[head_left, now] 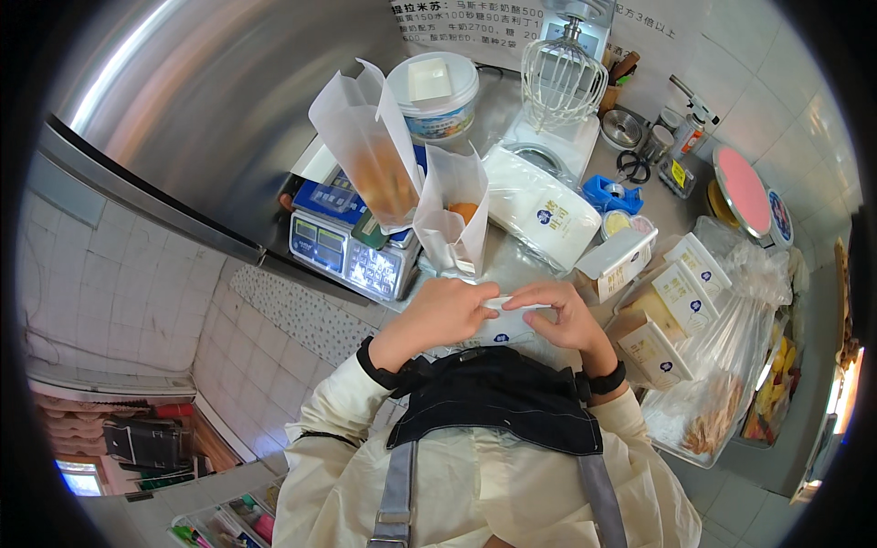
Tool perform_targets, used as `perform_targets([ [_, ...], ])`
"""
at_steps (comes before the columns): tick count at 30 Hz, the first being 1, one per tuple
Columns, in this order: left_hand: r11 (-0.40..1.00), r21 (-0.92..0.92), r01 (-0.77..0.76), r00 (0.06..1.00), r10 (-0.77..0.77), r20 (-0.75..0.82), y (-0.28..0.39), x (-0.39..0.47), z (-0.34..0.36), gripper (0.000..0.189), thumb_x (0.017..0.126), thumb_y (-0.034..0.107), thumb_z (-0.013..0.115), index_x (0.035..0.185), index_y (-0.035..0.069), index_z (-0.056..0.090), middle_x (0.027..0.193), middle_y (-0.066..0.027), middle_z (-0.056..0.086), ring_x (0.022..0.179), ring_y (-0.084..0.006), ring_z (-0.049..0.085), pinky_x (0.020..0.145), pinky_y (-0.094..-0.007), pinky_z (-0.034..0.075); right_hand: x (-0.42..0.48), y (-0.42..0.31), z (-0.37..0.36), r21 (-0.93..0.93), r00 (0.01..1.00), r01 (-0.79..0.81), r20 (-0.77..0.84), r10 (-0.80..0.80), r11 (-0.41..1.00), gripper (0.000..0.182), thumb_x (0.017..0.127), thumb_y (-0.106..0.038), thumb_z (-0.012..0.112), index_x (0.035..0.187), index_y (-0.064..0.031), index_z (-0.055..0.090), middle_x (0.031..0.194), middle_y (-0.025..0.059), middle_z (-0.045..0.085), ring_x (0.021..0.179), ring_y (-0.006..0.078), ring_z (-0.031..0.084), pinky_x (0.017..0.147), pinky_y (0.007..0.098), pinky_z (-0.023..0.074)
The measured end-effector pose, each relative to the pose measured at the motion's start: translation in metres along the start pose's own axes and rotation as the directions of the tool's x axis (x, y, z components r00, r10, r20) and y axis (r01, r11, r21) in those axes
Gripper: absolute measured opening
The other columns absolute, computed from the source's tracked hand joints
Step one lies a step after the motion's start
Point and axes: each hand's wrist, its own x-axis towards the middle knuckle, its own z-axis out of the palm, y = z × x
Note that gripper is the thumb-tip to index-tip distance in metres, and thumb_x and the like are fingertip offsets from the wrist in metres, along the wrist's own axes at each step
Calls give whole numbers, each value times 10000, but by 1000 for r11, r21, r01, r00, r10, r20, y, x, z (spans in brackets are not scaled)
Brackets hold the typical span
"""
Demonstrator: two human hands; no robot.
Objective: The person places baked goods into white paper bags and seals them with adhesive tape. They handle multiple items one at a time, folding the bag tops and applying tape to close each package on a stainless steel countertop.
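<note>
Both hands grip the top edge of a white paper bag (503, 330) with a blue printed mark, close in front of my black apron. My left hand (449, 309) pinches the edge on the left, thumb against fingers. On the right, the fingers of my right hand (558, 314) lie along a pale strip at the top, the thumb below it. The bag's lower part is hidden by my apron. Just beyond my hands stands an open translucent bag (452, 222) with an orange item inside. A flat stack of printed white bags (541, 205) in clear plastic lies behind.
A digital scale (349, 253) stands at left, beside a tall bag with baked goods (377, 175) and a lidded tub (438, 96). A mixer whisk (565, 82) hangs at the back. At right are a blue tape dispenser (612, 195), several printed bread bags (675, 298) and a plastic-covered tray (712, 418).
</note>
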Motion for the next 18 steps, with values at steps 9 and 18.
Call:
perform_targets([
  [9, 984, 111, -136, 983, 148, -105, -7, 2, 17, 115, 850, 187, 582, 900, 84, 575, 727, -119, 594, 703, -308, 605, 574, -408, 471, -3, -6, 4, -414, 995, 28, -77, -65, 910, 276, 735, 16, 623, 988, -78, 683, 925, 58, 685, 752, 244, 654, 642, 300, 524],
  [18, 966, 157, -204, 958, 230, -172, -9, 4, 30, 179, 863, 220, 565, 917, 59, 510, 793, -99, 522, 777, -284, 569, 608, -386, 467, 1, -1, 4, -702, 905, 287, -23, -424, 652, 298, 624, -13, 654, 906, -100, 696, 897, 37, 682, 703, 212, 648, 587, 299, 516],
])
